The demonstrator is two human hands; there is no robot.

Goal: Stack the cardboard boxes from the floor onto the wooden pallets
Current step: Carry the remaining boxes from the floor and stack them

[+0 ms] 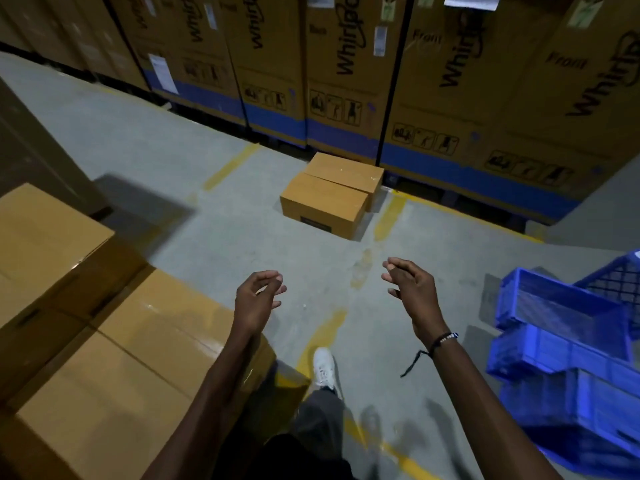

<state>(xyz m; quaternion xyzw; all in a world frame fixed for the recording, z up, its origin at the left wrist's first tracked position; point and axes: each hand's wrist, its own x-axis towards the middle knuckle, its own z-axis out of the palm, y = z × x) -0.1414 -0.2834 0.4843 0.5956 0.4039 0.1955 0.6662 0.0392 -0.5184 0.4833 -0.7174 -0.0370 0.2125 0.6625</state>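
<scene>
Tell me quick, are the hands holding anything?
Left hand: open, fingers loosely curled, holding nothing.
Right hand: open, fingers loosely curled, holding nothing.

Tan cardboard boxes (325, 202), blue lattice-sided crates (568, 327), grey floor (138, 147) with yellow lines (230, 167)

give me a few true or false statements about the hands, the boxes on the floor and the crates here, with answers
1. Both hands hold nothing. True: left hand and right hand are empty.
2. Two small boxes sit on the floor ahead. True.
3. The blue crates are on the person's left. False: on the right.
4. The right hand touches a small box. False: it is well short of them.
5. Stacked boxes stand on the left. True.
</scene>
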